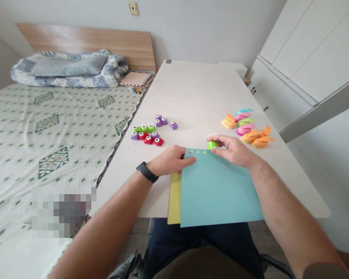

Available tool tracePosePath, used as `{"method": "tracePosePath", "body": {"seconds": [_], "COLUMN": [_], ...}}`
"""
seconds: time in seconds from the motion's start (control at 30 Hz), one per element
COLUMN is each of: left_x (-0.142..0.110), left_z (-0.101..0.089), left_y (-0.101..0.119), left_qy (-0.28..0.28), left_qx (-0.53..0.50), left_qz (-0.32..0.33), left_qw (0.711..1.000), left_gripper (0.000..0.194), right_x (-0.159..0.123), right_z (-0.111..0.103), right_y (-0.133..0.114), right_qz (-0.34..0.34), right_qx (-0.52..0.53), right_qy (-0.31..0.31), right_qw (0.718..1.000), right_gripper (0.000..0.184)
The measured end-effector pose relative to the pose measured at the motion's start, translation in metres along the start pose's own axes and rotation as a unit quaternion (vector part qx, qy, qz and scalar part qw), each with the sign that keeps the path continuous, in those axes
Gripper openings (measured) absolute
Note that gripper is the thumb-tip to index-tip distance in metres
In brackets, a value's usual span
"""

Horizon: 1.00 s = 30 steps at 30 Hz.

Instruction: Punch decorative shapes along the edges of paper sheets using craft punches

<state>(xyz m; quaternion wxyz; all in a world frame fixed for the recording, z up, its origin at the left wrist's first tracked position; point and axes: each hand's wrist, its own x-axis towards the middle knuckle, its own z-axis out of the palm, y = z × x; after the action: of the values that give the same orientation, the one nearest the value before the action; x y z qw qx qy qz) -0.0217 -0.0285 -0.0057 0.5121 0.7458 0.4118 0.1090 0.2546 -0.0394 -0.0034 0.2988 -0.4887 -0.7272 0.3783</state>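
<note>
My right hand (235, 150) pinches a small green craft punch (212, 145) on the top edge of a teal paper sheet (218, 190). A row of small punched star shapes (197, 152) runs along that edge. My left hand (170, 160), with a black wristband (147, 172), lies flat on the sheet's top left corner, holding it down. A yellow paper sheet (175, 197) sticks out from under the teal one on the left. Small purple, green and red punches (147, 131) stand left of my hands, and larger orange, pink and green punches (246, 126) lie to the right.
The papers lie on a long white table (197, 93) and overhang its near edge above my dark trousers (197, 236). A patterned bed (46, 131) runs along the table's left side. White cabinets (308, 50) stand beyond the right side.
</note>
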Motion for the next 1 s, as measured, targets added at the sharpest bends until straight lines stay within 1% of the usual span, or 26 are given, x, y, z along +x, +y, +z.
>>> {"method": "tracePosePath", "body": {"seconds": [0.17, 0.33, 0.67, 0.83, 1.0], "left_x": [0.0001, 0.0004, 0.0004, 0.0009, 0.0009], "left_z": [-0.0003, -0.0005, -0.0004, -0.0003, -0.0005], "left_y": [-0.0003, -0.0007, 0.0013, -0.0002, -0.0013], "left_qy": [-0.004, -0.008, 0.001, 0.001, -0.002], "left_qx": [-0.005, -0.008, -0.008, -0.005, -0.006], "left_qz": [-0.002, -0.001, -0.007, -0.002, 0.005], "left_qw": [1.000, 1.000, 1.000, 1.000, 1.000], "left_gripper": [0.041, 0.040, 0.040, 0.040, 0.040], "right_x": [-0.0003, -0.0004, -0.0007, 0.0002, -0.0002], "right_z": [0.0005, -0.0004, 0.0006, 0.0014, 0.0029], "right_y": [0.0008, -0.0006, -0.0001, -0.0001, -0.0003], "right_qz": [0.004, -0.004, 0.006, -0.001, 0.001], "right_qx": [-0.002, 0.018, -0.007, -0.015, -0.008], "right_qy": [0.000, 0.008, -0.007, 0.010, -0.008], "right_qw": [1.000, 1.000, 1.000, 1.000, 1.000], "right_gripper": [0.043, 0.042, 0.042, 0.043, 0.042]}}
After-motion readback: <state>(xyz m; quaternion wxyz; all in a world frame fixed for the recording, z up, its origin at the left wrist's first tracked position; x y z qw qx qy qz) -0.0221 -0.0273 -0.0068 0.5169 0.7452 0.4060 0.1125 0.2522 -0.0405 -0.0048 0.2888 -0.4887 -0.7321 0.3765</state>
